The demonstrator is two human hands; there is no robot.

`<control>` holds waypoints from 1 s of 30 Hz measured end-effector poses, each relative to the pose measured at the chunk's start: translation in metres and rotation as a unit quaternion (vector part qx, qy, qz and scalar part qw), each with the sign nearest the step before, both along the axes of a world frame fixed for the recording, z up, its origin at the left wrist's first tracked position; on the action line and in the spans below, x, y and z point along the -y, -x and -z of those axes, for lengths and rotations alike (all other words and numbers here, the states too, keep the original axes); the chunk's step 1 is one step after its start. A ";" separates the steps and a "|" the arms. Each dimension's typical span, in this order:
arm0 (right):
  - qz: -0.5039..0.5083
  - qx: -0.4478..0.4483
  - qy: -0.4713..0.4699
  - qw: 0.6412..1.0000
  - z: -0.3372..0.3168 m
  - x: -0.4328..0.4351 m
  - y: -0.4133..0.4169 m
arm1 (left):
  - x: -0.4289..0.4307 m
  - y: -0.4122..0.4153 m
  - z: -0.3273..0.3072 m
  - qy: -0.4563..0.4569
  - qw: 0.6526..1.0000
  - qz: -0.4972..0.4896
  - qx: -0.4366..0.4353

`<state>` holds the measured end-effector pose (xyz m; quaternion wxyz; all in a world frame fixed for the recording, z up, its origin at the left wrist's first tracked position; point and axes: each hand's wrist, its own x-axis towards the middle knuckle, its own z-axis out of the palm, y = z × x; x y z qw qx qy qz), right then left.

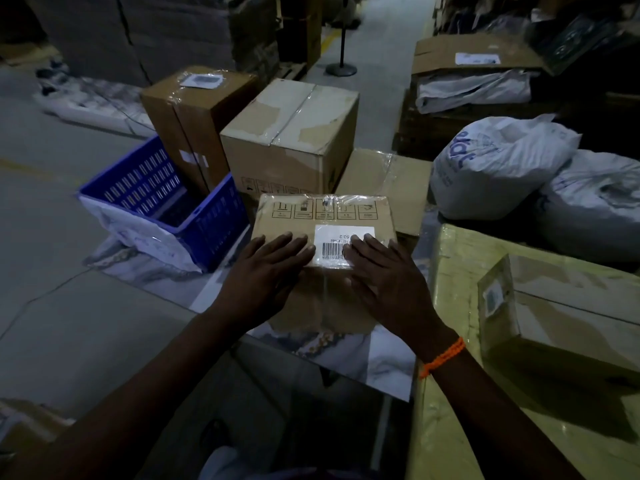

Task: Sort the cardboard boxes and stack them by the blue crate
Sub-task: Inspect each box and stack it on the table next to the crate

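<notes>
Head view: the blue crate (162, 202) sits just left of the left hand (266, 271), whose straight, slightly spread fingers lie flat on the small cardboard box (322, 216). Between both hands' fingertips a barcode label (343, 244) reads "50.2", upside down. The right hand (384, 278) lies flat too, fingers together. With flat palms on glossy wrap and no grip, the box could slide sideways when moved.

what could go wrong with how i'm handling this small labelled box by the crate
The left hand and right hand lie flat on the small box, gripping nothing; its glossy film may let it slip if lifted this way. The blue crate sits close on its left; a sideways push could knock into it.
</notes>
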<state>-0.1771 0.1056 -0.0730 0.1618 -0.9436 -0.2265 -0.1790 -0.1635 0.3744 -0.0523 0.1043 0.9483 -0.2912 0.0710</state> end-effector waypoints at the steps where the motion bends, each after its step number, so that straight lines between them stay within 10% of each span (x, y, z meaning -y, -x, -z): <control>1: 0.007 -0.006 0.002 1.000 -0.001 -0.001 0.000 | 0.001 0.000 -0.001 0.013 1.000 0.001 -0.012; 9: 0.085 -0.058 -0.172 0.980 -0.021 0.003 -0.008 | 0.010 -0.002 -0.022 0.301 0.932 -0.181 -0.086; 15: 0.085 -0.337 -0.461 0.817 -0.038 0.013 -0.014 | -0.003 -0.012 -0.031 0.456 0.789 -0.232 -0.340; 22: 0.008 -0.341 -0.522 0.782 -0.030 0.008 0.007 | -0.042 0.033 -0.017 0.502 0.774 -0.272 -0.272; 30: 0.010 -0.365 -0.515 0.776 -0.001 -0.010 0.030 | -0.064 0.085 -0.014 0.645 0.618 -0.328 -0.308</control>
